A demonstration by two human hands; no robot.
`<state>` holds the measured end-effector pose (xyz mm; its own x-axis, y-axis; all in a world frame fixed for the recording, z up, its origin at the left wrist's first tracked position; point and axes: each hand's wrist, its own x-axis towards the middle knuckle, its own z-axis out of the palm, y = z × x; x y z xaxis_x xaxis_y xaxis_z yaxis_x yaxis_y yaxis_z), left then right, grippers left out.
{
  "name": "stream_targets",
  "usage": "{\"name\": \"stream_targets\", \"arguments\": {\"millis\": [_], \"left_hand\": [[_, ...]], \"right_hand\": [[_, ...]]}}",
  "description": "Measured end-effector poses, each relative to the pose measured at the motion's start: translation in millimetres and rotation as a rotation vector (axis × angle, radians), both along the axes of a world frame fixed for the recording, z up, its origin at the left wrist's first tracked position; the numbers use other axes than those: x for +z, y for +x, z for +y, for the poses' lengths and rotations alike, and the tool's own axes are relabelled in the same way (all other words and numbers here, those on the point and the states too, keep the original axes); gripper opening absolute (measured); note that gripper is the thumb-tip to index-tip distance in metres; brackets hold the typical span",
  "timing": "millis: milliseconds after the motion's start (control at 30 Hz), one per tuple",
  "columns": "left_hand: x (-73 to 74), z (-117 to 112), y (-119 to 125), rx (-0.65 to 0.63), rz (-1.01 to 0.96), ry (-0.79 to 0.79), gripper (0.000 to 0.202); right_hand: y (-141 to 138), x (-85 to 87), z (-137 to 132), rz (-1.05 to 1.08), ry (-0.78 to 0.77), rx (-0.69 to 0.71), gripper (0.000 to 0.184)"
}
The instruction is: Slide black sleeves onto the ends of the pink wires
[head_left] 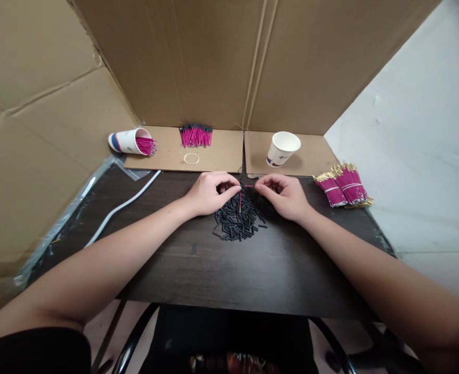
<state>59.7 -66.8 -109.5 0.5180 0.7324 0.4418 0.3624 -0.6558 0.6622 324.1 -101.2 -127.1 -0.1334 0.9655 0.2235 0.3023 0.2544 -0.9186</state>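
My left hand [212, 192] is closed in a pinch on a thin pink wire [240, 201], whose one stretch hangs down from the fingertips to a pale end. Another pink stretch runs level across to my right hand [286, 195], whose thumb and forefinger are pinched on it. Whether both stretches belong to a single wire I cannot tell. Under and in front of the fingers lies a heap of short black tubes [235, 223], partly hidden by both hands.
A tipped paper cup [126, 141] holds pink wires at left. Black-ended pink wires [196, 136] lie on cardboard behind a rubber band [191, 159]. An upright paper cup [284, 149] stands back right. Bundled wires with gold ends [344, 187] lie right; a white cable [122, 206] crosses left.
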Motion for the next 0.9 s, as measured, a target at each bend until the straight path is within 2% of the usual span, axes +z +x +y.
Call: {"name": "stream_targets", "arguments": {"millis": [367,900], "left_hand": [[0.1,0.0,0.1,0.006,0.011,-0.012,0.018],[-0.4,0.5,0.2,0.008,0.009,0.001,0.019]], "right_hand": [[-0.2,-0.6,0.5,0.023,0.008,-0.01,0.031],[0.5,0.3,0.7,-0.004,0.008,0.0,0.037]]}}
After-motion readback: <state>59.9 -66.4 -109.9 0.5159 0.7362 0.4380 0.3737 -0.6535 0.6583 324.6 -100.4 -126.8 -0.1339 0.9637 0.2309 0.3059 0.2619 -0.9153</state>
